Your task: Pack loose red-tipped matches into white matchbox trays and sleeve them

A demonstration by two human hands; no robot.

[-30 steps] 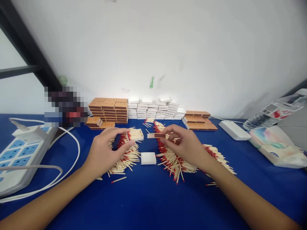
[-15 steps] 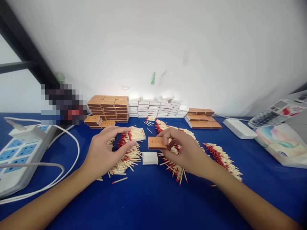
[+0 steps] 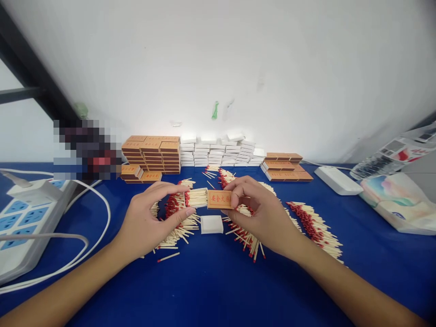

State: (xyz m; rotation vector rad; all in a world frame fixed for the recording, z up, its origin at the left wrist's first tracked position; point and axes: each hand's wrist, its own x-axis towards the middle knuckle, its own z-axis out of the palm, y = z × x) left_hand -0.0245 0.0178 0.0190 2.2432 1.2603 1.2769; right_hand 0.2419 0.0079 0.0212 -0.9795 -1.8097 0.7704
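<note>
Between thumb and forefinger, my left hand (image 3: 151,215) grips a white matchbox tray (image 3: 196,198) filled with matches, their red heads toward the left. My right hand (image 3: 257,206) pinches an orange matchbox sleeve (image 3: 219,199) printed with characters. The tray's right end meets the sleeve's left end; whether it has entered cannot be made out. Below them on the blue table lies a small white tray (image 3: 211,225). Loose matches form one pile (image 3: 177,229) behind my left hand and another pile (image 3: 250,240) around my right hand.
Stacked orange matchboxes (image 3: 153,154) stand at the back left, with white trays (image 3: 218,152) beside them and more orange boxes (image 3: 286,168) to the right. Another match pile (image 3: 316,229) lies right. A power strip (image 3: 27,218) with white cables is left; a tissue pack (image 3: 398,202) is far right.
The sleeve in my right hand has moved left and slightly up, and the filled tray slightly right. Their ends, apart before, now meet. The view has shifted slightly.
</note>
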